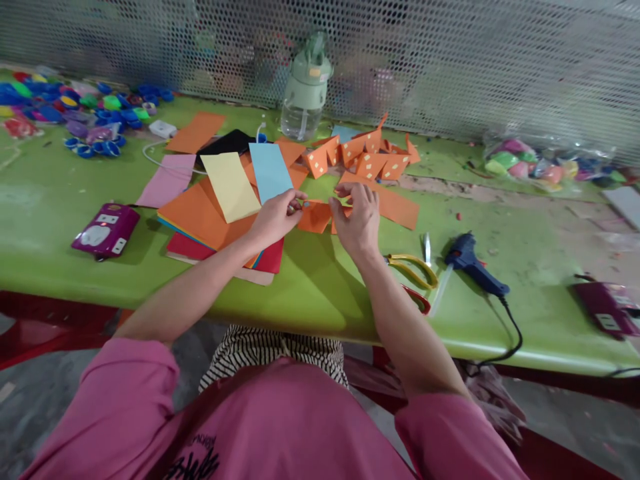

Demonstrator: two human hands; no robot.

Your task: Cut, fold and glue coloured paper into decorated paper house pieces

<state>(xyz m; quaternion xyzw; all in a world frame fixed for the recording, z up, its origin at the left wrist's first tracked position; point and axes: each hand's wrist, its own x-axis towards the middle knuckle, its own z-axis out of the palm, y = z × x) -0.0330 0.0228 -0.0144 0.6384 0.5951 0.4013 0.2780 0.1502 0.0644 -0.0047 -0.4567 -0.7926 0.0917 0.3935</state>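
My left hand and my right hand meet over a folded orange paper piece on the green table. Both hands pinch its edges with curled fingers. To the left lies a stack of coloured paper sheets, with a yellow strip and a light blue strip on top. Behind the hands sits a cluster of folded orange paper shapes with white dots.
Yellow-handled scissors and a blue glue gun lie right of my hands. A purple power strip sits left, another far right. A green-lidded bottle, bottle caps and a bag of coloured items line the mesh wall.
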